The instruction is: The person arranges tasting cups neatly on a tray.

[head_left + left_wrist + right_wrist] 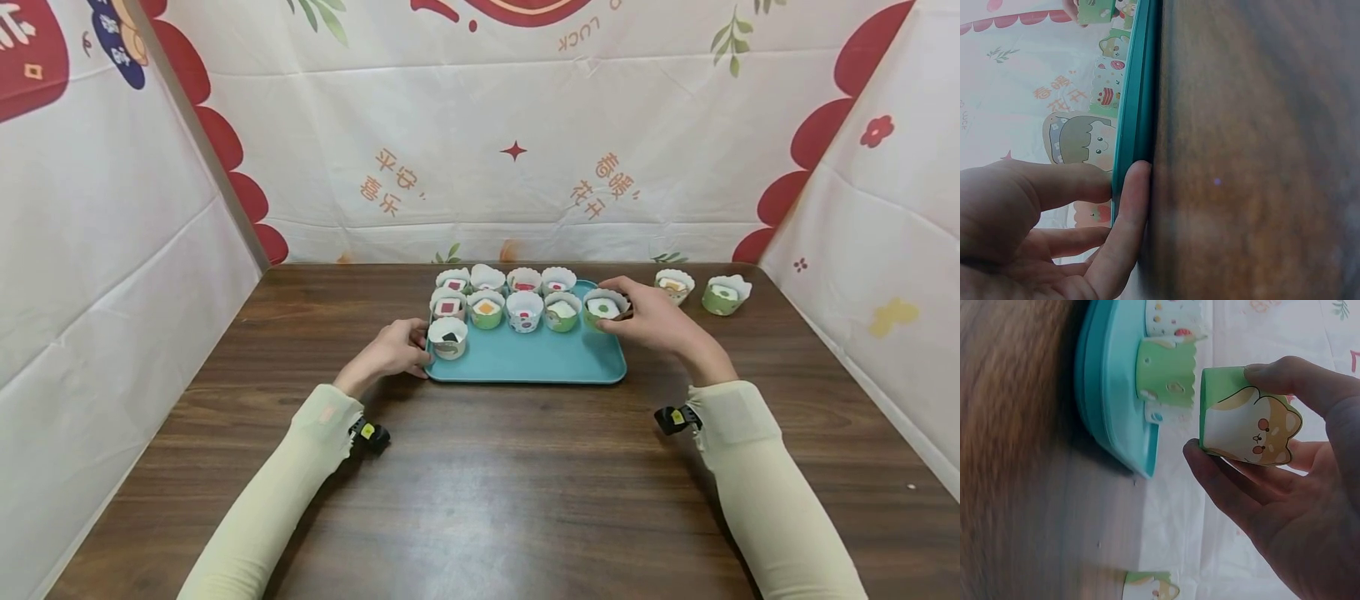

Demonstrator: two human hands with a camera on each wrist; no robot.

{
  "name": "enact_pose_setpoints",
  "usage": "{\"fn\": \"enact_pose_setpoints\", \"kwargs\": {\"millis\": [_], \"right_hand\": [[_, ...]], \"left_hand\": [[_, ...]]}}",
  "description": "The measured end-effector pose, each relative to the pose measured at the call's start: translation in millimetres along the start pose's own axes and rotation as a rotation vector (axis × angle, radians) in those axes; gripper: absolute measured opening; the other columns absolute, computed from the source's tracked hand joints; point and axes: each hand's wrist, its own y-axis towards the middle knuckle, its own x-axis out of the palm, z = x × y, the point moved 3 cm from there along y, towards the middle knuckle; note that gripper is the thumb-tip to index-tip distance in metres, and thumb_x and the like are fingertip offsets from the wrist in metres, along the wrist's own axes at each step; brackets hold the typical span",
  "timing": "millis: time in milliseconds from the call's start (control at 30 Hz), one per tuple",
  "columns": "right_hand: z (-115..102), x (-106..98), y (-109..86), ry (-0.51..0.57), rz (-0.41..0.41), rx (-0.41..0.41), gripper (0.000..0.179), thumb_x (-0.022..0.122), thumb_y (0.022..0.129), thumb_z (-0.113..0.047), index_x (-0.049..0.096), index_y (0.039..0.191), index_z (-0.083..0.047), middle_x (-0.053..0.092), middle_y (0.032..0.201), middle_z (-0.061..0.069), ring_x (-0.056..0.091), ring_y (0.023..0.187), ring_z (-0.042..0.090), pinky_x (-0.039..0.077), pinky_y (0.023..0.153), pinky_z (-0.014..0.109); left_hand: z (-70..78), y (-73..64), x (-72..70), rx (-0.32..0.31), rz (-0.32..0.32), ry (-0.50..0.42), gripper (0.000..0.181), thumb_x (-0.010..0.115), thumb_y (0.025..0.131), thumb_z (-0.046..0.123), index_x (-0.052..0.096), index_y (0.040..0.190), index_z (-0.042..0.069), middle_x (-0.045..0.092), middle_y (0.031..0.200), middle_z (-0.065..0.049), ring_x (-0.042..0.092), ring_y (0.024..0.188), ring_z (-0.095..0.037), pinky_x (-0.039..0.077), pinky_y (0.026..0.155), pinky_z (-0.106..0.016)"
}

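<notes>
At the tray's left end, my left hand pinches the rim of the blue-green tray between thumb and fingers. My right hand holds a green paper baking cup with a dog print, thumb on one side and fingers on the other. In the head view, this cup has a white piece with a green mark inside and is over the tray's right end. The right wrist view shows it raised off the tray. Several paper cups with small pieces inside stand in rows on the tray, including a white cup beside my left hand.
Two more filled cups, one pale and one green, stand on the brown wooden table right of the tray. A printed white cloth hangs behind the table, with more cloth at both sides.
</notes>
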Motion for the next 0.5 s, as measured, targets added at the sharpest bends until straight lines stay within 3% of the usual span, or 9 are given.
{"fn": "enact_pose_setpoints", "kwargs": {"millis": [267,500], "right_hand": [[-16.1,7.6,4.9,0.006,-0.007,-0.034,0.062,0.073,0.096,-0.023,0.047,0.149,-0.004,0.066,0.129,0.025,0.072,0.098,0.030,0.060,0.078,0.042],[-30.4,17.4,10.6,-0.019,-0.006,-0.081,0.061,0.076,0.094,-0.022,0.052,0.146,-0.005,0.062,0.139,0.021,0.059,0.121,0.033,0.053,0.095,0.052]], "left_hand": [[2.8,-0.8,0.4,0.003,0.003,-0.002,0.071,0.064,0.091,-0.008,0.034,0.156,-0.005,0.052,0.120,-0.022,0.064,0.088,-0.024,0.069,0.073,-0.034],[1.8,-2.0,0.5,-0.005,0.005,-0.001,0.071,0.065,0.092,-0.007,0.035,0.156,-0.005,0.053,0.120,-0.022,0.064,0.089,-0.024,0.068,0.073,-0.034]]}}
